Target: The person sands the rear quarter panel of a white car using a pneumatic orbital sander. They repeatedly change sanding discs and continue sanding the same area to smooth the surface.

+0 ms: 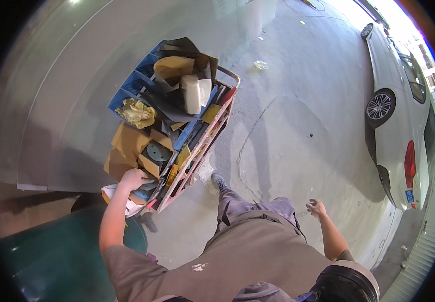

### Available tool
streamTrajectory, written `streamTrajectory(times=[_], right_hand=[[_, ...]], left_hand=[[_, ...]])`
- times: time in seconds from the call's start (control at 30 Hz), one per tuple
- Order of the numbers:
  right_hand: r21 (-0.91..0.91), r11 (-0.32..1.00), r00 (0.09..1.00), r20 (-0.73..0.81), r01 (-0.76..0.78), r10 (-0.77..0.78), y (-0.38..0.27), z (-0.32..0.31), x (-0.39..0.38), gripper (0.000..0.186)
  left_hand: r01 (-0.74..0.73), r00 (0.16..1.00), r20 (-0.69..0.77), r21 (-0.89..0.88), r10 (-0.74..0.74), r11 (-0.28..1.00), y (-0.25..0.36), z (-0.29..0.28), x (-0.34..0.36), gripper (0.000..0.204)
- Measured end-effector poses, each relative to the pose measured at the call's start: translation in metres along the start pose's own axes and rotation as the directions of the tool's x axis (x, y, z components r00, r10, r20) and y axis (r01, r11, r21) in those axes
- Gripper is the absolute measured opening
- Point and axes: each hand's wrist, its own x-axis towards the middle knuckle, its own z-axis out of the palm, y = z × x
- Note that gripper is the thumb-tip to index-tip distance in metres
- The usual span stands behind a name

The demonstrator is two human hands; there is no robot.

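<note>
Hand, left (135,178): lowered into the near end of the cart, fingers partly bent over the blue-edged disc (140,194); hold or mere touch, cannot tell.
Blue-edged disc: in the cart's near end, directly below the left fingertips, partly hidden by them; round, hence without long axis.
Hand, right (316,207): loosely half-curled, nothing visible in grasp; well apart from the cart, across the body, with the left clearly nearer to the disc.
Cart (208,137): left of the body, long axis slanting away from lower left to upper right.
Open carton (128,139): just beyond the left hand, grey disc (158,152) inside.
Crumpled yellow paper (136,111): farther up the cart.
White roll (191,94): upright-looking, near the far end.
Car (404,126): white, parked well off to the right.
</note>
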Motion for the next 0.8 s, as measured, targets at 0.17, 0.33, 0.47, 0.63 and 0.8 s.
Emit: streamTrajectory(times=[0.17, 0.33, 0.47, 0.63, 0.8], right_hand=[[0.067, 0.994, 0.997, -0.01, -0.081, 0.082, 0.053, 0.005, -0.014, 0.062], [0.148, 0.983, 0.994, 0.022, -0.111, 0.109, 0.124, 0.016, -0.006, 0.062], [0.226, 0.972, 0.997, 0.053, -0.069, 0.059, 0.187, 0.025, 0.009, 0.058], [0.157, 0.973, 0.979, -0.145, 0.168, -0.146, 0.257, 0.016, 0.001, 0.052], [0.369, 0.855, 0.928, -0.218, 0.365, -0.303, 0.256, -0.023, -0.05, 0.054]], left_hand=[[-0.123, 0.805, -0.57, 0.107, 0.162, 0.987, 0.002, 0.014, -0.039, 0.018], [0.15, 0.648, -0.754, 0.259, 0.103, 0.954, 0.005, 0.003, -0.077, 0.014], [0.517, 0.307, -0.939, 0.026, -0.157, 0.856, 0.057, -0.04, -0.099, 0.016], [0.15, 0.126, -0.991, 0.07, 0.051, 0.986, 0.273, -0.037, -0.072, 0.016], [-0.667, 0.355, -0.869, 0.023, 0.345, 0.744, 0.615, 0.102, -0.014, 0.014]])
